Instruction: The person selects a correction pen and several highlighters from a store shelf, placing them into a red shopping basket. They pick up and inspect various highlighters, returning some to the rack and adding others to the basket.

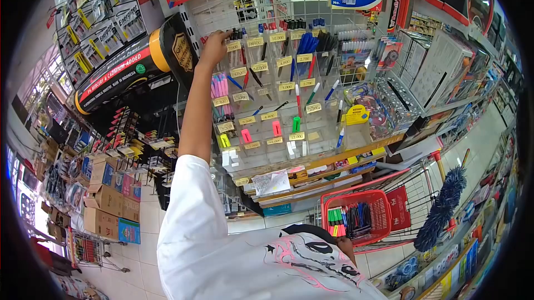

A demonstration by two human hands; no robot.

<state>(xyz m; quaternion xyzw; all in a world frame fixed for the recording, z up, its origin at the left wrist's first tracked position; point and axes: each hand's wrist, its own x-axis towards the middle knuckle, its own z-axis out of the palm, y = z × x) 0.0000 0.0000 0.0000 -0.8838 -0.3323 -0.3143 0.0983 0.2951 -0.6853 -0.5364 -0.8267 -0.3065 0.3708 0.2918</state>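
Head view: reaching up with the left hand (216, 47) to the top left corner of the clear pen rack (264, 158), arm nearly straight out of a white sleeve (192, 205). Bending the left fingers (223, 35) right beside dark-capped pens (236, 33); not showing clearly whether gripping one or only touching. Lowering the right hand (346, 246) at the near edge of the red basket (364, 194), close to the highlighters (336, 221); hiding most of its fingers behind the shirt, so not revealing how far open or what is held.

In the basket: carrying green, pink and other bright highlighters at the left side, with a bunch of dark, blue and red pens (357, 219) just beside. Resting inside the wire cart (414, 180), to the right of the rack; leaning a blue fluffy duster (442, 208) at the cart's far right.

On the rack: displaying rows of pens behind yellow price tags (277, 37), pink pens (219, 86) below the left hand, a green highlighter (296, 125) lower down. Showing a large battery-shaped display (125, 69) left of the arm.
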